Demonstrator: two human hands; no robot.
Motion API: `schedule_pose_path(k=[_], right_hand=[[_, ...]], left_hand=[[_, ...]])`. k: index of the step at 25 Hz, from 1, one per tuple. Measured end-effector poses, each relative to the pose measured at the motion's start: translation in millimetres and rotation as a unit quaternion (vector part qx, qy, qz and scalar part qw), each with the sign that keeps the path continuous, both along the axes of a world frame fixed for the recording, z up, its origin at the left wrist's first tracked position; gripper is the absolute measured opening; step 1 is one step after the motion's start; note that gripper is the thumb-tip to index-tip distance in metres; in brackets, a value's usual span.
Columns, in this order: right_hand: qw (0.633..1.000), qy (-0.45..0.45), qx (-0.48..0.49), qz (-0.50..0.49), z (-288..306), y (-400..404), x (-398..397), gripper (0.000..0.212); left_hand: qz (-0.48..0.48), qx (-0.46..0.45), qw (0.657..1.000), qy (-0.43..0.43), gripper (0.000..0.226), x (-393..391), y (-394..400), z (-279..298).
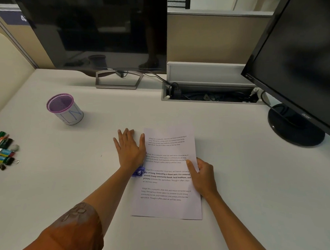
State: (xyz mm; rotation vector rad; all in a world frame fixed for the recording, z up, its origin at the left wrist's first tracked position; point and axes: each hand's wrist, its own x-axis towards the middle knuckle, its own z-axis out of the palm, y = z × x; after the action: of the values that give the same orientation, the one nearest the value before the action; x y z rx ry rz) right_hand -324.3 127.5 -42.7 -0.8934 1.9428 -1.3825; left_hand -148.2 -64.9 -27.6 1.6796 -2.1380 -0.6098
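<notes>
Right in front of me lies the sheet (167, 173), flat on the white surface (236, 159), four blocks of print on it, the third partly bold. It looks thin, clean and uncreased, maybe more than one page; I can't tell.

My right hand (203, 176) pinches the sheet's right edge, thumb on top, fingers curled beneath. At the sheet's left edge a small purple gadget (138, 171) peeks out from under my left wrist; a stapler or a punch, hard to say. Just beyond it my left hand (129, 148) presses flat on the surface, fingers straight, thumb along the sheet's left edge.

I reckon I'm squaring and steadying the sheet. The next move calls for a firm pinch on the right and a light lift, without buckling the page.

Far left of the sheet lie markers (3, 147); beyond it to the left stands a purple-rimmed cup (66, 109). Behind the sheet sits a cable tray (206, 93) between two dark monitors (93, 33).
</notes>
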Motion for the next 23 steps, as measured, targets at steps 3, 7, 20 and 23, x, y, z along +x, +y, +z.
schedule_pose_path(k=[3,7,20,23], right_hand=[[1.0,0.004,0.001,-0.002,-0.8,-0.6,1.1,0.02],[1.0,0.012,-0.006,0.0,-3.5,1.0,0.6,0.016],[0.999,0.034,-0.011,-0.002,2.5,0.3,2.1,0.018],[0.999,0.043,-0.009,0.002,3.7,0.5,2.2,0.019]], left_hand=[[-0.003,-0.014,1.0,-0.005,0.063,0.5,-1.7,-4.1],[-0.004,-0.017,1.0,0.002,0.067,0.6,-2.2,-5.3],[-0.003,0.025,0.998,-0.056,0.064,-5.3,1.9,13.6],[-0.031,-0.028,0.982,-0.183,0.069,-9.5,6.2,26.7]])
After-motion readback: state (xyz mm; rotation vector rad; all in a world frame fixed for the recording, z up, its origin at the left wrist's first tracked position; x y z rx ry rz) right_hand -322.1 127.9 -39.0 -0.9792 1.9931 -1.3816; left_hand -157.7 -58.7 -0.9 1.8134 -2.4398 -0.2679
